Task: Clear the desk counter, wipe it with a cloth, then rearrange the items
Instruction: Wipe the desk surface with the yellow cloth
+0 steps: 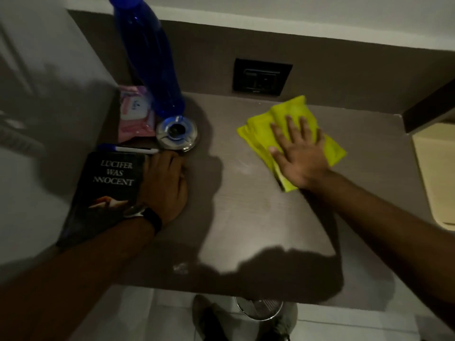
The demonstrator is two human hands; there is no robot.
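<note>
A yellow cloth (pixel 293 119) lies on the brown desk counter (pixel 246 205) at the right. My right hand (pixel 299 153) presses flat on it with fingers spread. My left hand (pixel 163 185) rests on the counter at the right edge of a black book (pixel 103 193), fingers curled near a white and blue pen (pixel 133 149). A tall blue bottle (pixel 150 60) stands at the back left. A round metal ashtray (pixel 176 134) sits in front of it. A pink wipes pack (pixel 134 114) lies to the left of the ashtray.
A black wall socket (pixel 261 77) is set in the back panel. A dark shelf edge (pixel 428 107) and a pale wooden surface (pixel 435 173) lie at the right. Below the counter's front edge stand a wire bin (pixel 258 308) and my feet on a tiled floor.
</note>
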